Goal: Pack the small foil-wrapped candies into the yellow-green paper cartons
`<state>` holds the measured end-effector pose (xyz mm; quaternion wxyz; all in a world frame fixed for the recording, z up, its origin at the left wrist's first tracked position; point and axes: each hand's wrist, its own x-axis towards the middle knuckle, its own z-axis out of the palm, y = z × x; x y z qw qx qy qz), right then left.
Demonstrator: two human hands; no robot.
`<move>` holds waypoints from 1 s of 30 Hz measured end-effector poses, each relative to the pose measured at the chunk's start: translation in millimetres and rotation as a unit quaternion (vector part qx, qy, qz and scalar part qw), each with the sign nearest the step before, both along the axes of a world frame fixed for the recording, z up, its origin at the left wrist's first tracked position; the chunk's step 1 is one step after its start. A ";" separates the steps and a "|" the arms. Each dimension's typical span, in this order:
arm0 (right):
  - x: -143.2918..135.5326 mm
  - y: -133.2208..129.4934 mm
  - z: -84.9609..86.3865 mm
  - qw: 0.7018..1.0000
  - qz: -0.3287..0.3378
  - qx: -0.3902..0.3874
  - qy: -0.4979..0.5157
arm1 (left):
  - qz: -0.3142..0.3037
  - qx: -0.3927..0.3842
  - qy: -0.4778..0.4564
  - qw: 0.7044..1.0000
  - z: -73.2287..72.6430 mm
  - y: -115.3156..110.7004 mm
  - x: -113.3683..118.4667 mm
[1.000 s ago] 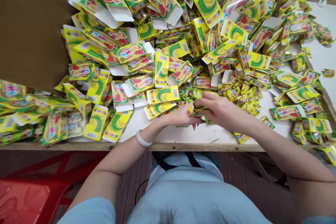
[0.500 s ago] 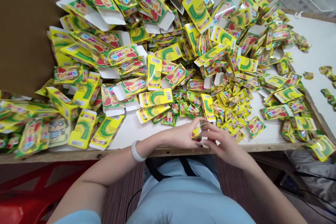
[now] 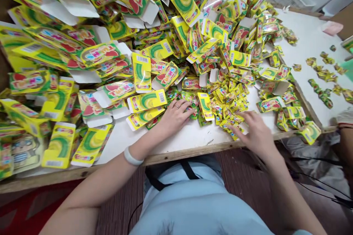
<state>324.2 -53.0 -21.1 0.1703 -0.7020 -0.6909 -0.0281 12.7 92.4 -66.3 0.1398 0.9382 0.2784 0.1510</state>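
Green packets [image 3: 191,98] lie on the white surface [image 3: 190,137] at the fingertips of the left hand [image 3: 174,118], which is laid low with its fingers lightly bent; whether it grips any, I cannot tell. The right hand [image 3: 239,122], thumb and fingers well parted, is at the near edge of the yellow packets [image 3: 229,97], with nothing visibly held. 1 yellow carton [image 3: 205,106] lies between the 2 heaps. The packets look light and slick-wrapped, so a pinch across the middle should suit; the carton's thin card probably dents, so take its narrow edges.
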 end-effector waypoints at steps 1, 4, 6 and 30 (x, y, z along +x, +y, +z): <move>-11.0 -0.3 -11.3 0.999 0.014 -0.021 -0.023 | 0.008 0.002 -0.020 1.000 -0.4 0.5 0.4; -38.7 -3.4 -30.2 0.997 0.051 -0.028 -0.054 | 0.061 -0.063 -0.142 0.986 6.9 1.4 0.0; -44.9 -6.8 -28.9 0.998 0.059 0.006 -0.016 | 0.121 -0.158 -0.235 0.951 14.2 0.9 0.0; -97.1 27.6 1.1 0.882 0.182 -0.218 0.376 | -0.050 -0.438 -0.183 0.879 25.1 -41.0 7.6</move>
